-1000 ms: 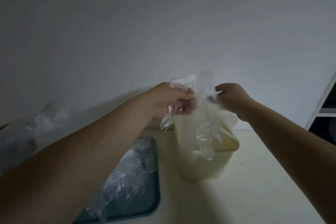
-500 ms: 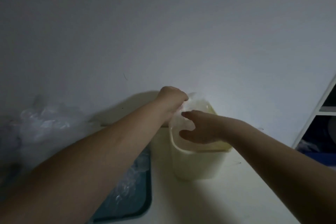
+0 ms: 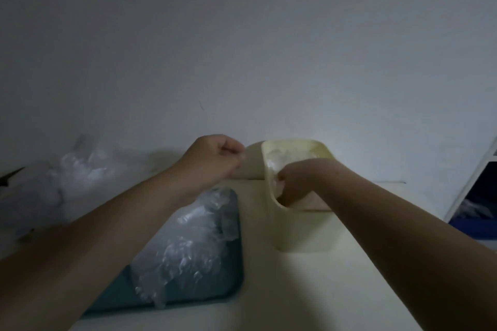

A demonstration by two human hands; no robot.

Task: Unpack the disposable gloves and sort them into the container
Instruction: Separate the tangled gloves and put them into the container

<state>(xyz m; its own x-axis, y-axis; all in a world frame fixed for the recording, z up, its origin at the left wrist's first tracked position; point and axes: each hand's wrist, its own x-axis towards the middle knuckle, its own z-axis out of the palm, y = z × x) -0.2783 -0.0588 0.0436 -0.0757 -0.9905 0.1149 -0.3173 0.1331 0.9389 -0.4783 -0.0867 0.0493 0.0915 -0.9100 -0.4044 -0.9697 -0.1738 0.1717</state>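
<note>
Centre frame, dim light | right hand (image 3: 293, 183) sunk in the cream container (image 3: 301, 231), fingers curled among clear gloves (image 3: 282, 156), grip impossible to tell | left hand (image 3: 215, 160) hovers just left of its rim, fingers curled, nothing plainly held | glove heap (image 3: 188, 236) on teal tray (image 3: 233, 281), lower left, on the table (image 3: 295, 295)

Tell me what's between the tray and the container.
Only a bare strip of table separates the tray from the container, seen in the head view.
</note>
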